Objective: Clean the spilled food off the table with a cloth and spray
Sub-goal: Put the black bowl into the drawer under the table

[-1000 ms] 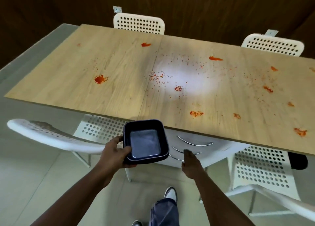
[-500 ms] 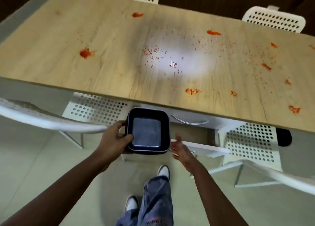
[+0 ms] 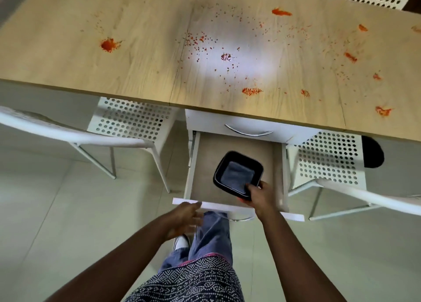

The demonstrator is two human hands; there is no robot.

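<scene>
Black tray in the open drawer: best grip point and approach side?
Take the tray by its near rim, coming from above on the person's side, thumb inside the wall and fingers under the lip. It is square and shallow with a raised rim, and the drawer walls close off its sides. The right hand holds that near corner just so. The left hand is free.

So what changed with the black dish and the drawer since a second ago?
The black dish passed from the left hand to the right hand, which now holds it inside the drawer. That drawer was shut and now stands pulled out. The left hand is empty. The orange spills on the table stayed.
</scene>
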